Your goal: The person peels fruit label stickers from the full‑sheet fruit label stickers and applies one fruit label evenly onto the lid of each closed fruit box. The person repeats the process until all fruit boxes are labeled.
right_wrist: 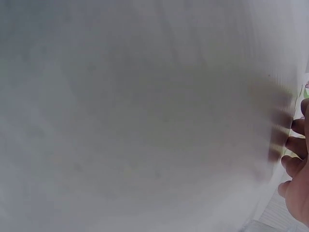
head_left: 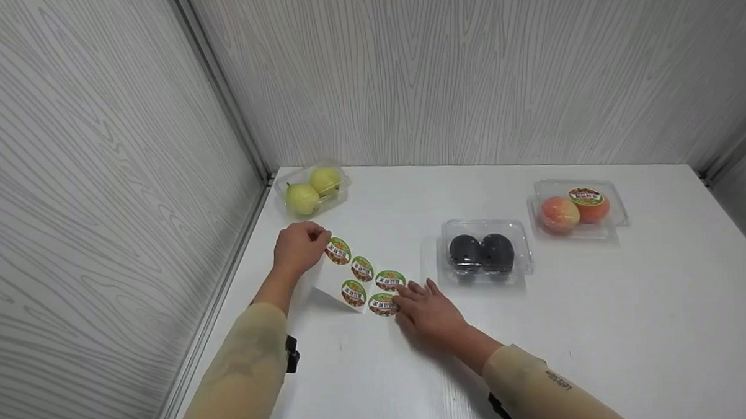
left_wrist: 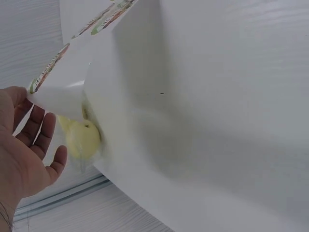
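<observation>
A white sheet of round fruit stickers (head_left: 363,270) lies on the table, its left part lifted and bent upward. My left hand (head_left: 300,248) pinches the upper left corner between thumb and index finger; in the left wrist view the other fingers of the left hand (left_wrist: 29,145) hang loose below the sheet (left_wrist: 67,92). My right hand (head_left: 431,310) rests with its fingers on the sheet's right edge, beside two stickers. Only the fingertips and part of the right hand (right_wrist: 297,159) show in the right wrist view.
Behind the left hand, a clear clamshell box (head_left: 341,195) holds two yellow-green pears. Another clear box (head_left: 520,241) with two dark round fruits stands right of the sheet. Further right, a box (head_left: 618,216) of two peaches bears a round sticker (head_left: 586,196). Panel walls border the table.
</observation>
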A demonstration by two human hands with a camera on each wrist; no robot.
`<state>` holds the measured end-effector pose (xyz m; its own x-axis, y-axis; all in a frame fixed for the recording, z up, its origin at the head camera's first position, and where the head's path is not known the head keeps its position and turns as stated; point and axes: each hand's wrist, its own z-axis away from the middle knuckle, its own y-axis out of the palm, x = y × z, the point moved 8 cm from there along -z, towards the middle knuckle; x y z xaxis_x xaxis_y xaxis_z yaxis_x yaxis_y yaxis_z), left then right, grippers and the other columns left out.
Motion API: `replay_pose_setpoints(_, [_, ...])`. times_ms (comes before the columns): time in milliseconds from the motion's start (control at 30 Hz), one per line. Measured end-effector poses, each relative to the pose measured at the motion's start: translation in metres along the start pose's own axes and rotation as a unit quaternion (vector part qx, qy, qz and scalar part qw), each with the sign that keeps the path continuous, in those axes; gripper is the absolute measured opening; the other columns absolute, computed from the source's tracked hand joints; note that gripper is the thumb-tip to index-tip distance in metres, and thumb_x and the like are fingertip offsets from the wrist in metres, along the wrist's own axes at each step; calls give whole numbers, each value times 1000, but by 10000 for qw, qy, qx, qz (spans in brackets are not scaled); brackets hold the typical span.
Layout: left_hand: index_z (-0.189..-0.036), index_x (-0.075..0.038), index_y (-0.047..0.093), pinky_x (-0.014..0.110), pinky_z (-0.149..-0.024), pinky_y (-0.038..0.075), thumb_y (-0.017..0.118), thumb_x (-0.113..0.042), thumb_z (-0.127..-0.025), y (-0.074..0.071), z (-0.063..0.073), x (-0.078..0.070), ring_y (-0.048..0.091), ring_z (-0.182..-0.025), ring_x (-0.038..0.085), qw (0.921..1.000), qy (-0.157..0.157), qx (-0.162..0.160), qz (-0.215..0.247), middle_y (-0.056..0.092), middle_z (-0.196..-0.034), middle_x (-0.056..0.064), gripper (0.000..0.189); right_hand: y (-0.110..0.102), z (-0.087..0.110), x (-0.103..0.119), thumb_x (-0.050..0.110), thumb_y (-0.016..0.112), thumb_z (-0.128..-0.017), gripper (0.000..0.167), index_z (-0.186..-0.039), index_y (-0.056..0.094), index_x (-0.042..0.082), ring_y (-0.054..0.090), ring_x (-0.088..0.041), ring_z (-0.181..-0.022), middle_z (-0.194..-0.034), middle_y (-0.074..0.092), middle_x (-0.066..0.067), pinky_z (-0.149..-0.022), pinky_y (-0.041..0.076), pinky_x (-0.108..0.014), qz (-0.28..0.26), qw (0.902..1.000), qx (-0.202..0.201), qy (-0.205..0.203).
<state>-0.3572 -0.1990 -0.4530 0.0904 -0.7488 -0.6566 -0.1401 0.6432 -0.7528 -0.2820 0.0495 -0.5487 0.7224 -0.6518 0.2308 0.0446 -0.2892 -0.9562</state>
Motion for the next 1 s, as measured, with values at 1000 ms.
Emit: replay_pose_setpoints(1000, [-84, -3, 79, 33, -83, 49, 74, -16, -90, -48, -2, -109, 65, -89, 23, 9676, -609, 324, 2427, 72, -85, 4, 15, -157, -56, -28, 29, 68, -106, 29, -127, 77, 10, 71, -18, -117, -121, 77, -2, -101, 56, -41, -3844, 8730, -1948, 2283])
